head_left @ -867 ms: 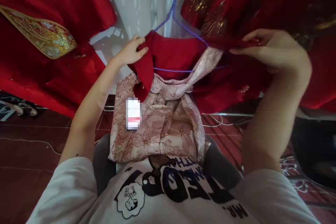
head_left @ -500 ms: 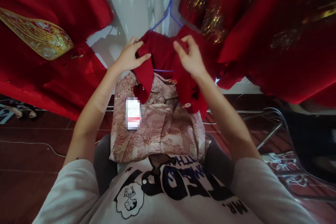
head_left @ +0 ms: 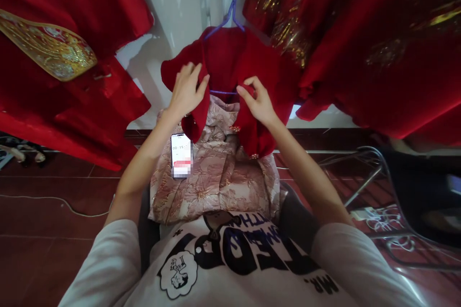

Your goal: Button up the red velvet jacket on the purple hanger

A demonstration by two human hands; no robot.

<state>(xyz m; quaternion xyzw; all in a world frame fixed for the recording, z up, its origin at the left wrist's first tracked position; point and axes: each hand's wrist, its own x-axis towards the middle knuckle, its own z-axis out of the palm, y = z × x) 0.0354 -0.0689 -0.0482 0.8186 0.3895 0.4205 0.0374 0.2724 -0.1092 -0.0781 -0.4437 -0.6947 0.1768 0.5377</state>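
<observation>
A red open-fronted garment (head_left: 277, 67) hangs on a purple hanger (head_left: 235, 9) in front of me, its two front panels apart and small bead-like trim along the lower edges. My left hand (head_left: 187, 88) lies over the left panel, thumb apart from the fingers, fingertips slightly blurred. At the inner edge of the other panel, my right hand (head_left: 258, 101) pinches the cloth between thumb and curled fingers. Pinkish brocade fabric (head_left: 201, 192) with a raised floral pattern covers my lap beneath the garment. On its left part rests a phone (head_left: 181, 153) with a lit, partly pixelated screen.
Red garments with gold embroidery hang at the left (head_left: 54, 53) and right (head_left: 360, 57) against a pale wall. A dark chair (head_left: 421, 192) with metal legs stands at the right, near a tangle of white cables (head_left: 383, 220). A thin cord (head_left: 68, 206) crosses the tiled floor.
Both hands have moved a little lower on the red garment. Its shoulders now lie spread wider around the hanger, and the left side flares out past my left hand.
</observation>
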